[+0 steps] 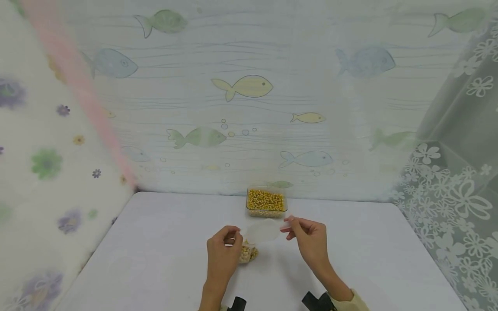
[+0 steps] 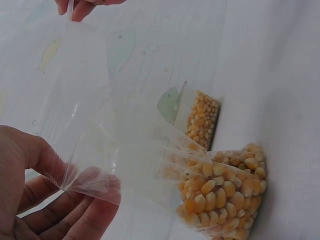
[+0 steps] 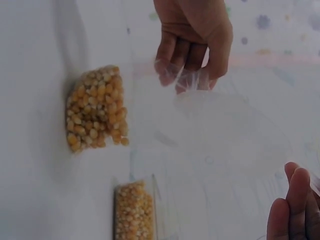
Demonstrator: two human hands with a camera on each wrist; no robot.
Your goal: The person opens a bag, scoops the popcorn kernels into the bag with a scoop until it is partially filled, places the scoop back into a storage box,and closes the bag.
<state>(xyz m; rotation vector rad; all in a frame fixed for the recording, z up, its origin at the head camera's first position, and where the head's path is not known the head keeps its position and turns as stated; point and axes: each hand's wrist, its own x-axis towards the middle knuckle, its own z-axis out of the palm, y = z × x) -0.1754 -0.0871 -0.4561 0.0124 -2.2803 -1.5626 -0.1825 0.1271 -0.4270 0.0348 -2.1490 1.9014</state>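
Note:
A clear plastic bag (image 1: 263,232) stands on the table, its bottom filled with yellow corn kernels (image 2: 222,195). My left hand (image 1: 225,249) pinches one side of the bag's mouth between thumb and fingers. At the opposite side, my right hand (image 1: 310,239) pinches the other edge. Between the two hands the upper bag is stretched wide above the kernels. In the right wrist view, only the fingertips (image 3: 298,192) of my right hand show at the lower right.
Behind the bag stands a clear rectangular container (image 1: 268,213) with more corn kernels in it. A white cloth covers the table (image 1: 163,250). A fish-patterned curtain (image 1: 249,160) hangs along the back edge, and a lace-flowered curtain (image 1: 459,207) on the right.

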